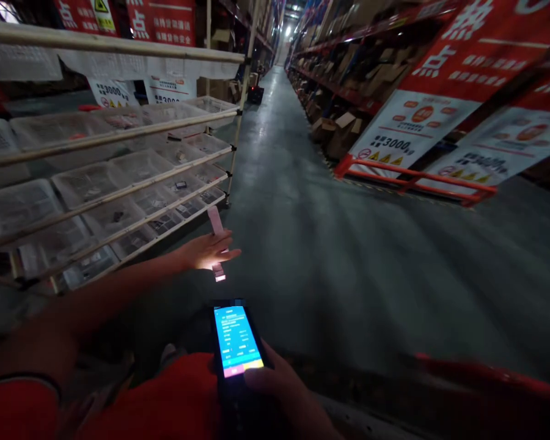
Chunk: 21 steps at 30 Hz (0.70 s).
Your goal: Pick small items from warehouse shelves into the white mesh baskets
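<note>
My left hand reaches out at the middle of the view, closed on a long, narrow pinkish strip. The strip stands almost upright, one end above my fingers and a short, brightly lit end below them. What kind of item it is, I cannot make out. Lower down, my right hand is wrapped round a black handheld scanner with a lit blue screen. My thumb rests by the pink and yellow buttons at the screen's bottom. White light falls on my left hand and the strip.
On the left stands a rack of clear plastic bins with small items in several of them. A grey floor aisle runs ahead between tall shelves of cartons. Red barriers and large signs stand at the right.
</note>
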### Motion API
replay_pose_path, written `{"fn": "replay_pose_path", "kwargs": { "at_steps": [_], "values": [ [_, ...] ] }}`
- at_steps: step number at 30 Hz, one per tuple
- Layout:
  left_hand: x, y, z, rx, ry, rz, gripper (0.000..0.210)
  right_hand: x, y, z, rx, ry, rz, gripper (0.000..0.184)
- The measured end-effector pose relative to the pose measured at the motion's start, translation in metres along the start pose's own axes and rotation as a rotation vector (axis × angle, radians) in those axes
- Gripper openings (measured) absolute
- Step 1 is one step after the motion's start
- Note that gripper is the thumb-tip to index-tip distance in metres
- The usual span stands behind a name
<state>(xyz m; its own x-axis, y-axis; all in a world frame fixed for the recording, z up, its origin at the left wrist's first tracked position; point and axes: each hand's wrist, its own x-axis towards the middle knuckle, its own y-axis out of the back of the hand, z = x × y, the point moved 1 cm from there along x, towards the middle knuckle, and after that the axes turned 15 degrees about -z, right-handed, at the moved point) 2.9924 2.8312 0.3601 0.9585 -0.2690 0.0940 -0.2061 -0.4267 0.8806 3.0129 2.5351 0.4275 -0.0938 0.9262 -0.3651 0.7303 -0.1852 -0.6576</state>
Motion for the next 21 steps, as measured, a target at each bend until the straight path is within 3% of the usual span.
{"fn": "replay_pose_path", "kwargs": {
  "at_steps": [6,9,17,21],
  "values": [
    [0.004,0.011,0.007,-0.051,0.061,-0.180,0.044,-0.003,0.023,0.006,0.017,-0.015,-0.038,0.061],
    [0.004,0.008,0.007,-0.066,0.080,-0.207,0.046,0.003,0.033,0.010,0.010,0.012,-0.037,0.059],
    [0.012,-0.007,-0.013,-0.047,0.016,-0.098,0.042,0.018,0.042,0.003,0.013,0.026,-0.054,0.059],
    [0.020,-0.018,-0.030,-0.074,0.005,-0.092,0.044,0.033,0.052,-0.007,-0.059,0.038,0.031,0.056]
  ]
}}
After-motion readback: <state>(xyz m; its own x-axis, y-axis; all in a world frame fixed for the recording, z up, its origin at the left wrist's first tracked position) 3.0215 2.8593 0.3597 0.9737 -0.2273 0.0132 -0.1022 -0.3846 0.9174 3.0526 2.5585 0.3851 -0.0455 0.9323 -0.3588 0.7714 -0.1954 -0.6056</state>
